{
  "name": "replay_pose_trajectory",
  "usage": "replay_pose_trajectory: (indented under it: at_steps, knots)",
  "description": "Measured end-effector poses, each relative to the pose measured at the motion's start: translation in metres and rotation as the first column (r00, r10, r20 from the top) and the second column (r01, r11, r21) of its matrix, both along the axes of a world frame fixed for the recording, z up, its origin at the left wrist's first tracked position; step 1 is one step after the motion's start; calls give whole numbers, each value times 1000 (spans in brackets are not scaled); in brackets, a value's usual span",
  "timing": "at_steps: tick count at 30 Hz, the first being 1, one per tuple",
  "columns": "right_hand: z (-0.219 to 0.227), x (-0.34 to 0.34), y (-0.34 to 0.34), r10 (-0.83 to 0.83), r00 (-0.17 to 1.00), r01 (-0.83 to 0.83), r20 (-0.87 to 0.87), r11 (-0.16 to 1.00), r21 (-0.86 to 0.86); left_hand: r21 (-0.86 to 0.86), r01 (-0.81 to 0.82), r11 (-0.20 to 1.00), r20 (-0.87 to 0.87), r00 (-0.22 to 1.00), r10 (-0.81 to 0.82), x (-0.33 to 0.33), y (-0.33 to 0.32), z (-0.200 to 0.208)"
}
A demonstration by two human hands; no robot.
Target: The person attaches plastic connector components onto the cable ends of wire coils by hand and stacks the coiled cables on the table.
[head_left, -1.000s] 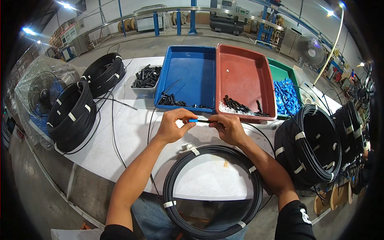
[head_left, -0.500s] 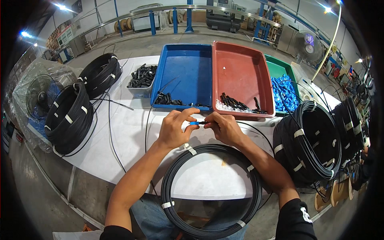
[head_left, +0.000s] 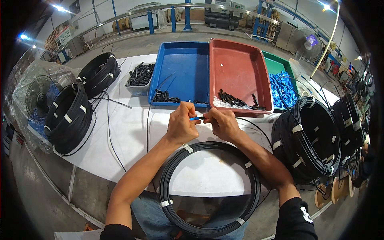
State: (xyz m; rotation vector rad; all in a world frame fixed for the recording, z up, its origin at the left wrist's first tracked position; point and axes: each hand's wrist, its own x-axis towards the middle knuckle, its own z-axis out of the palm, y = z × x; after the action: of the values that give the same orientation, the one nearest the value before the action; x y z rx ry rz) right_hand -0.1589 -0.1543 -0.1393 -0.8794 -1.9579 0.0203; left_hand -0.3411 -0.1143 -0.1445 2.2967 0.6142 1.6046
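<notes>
The tub (head_left: 138, 91) held black parts (head_left: 141, 74); the blue tray (head_left: 184, 68) and red tray (head_left: 238, 64) had more along their near edges, the green tray (head_left: 274, 62) blue parts (head_left: 283, 89). Near the trays, the left hand (head_left: 182, 125) pinched a blue piece (head_left: 194, 119) tightly; the right hand (head_left: 222, 123) pinched the cable (head_left: 257, 127) just beside it.

Way over white tabletop (head_left: 130, 140) left of left hand (head_left: 183, 122), loose cable (head_left: 147, 130) strung across it, black coil (head_left: 216, 146) blocking near edge, blue tray (head_left: 184, 72) and red tray (head_left: 240, 68) walling far side, coil stack (head_left: 285, 156) at right.
</notes>
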Motion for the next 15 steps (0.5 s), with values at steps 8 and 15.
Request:
replay_pose_trajectory:
  at_steps: [8, 15]
  knots:
    - [-5, 6, 9, -3, 999, 2, 36, 999, 33, -19, -37, 999, -20, 999, 36, 10, 3, -7]
    - [1, 10, 12, 108, 994, -111, -31, 908, -403, 6, 51, 999, -269, 962, -47, -23, 12, 14]
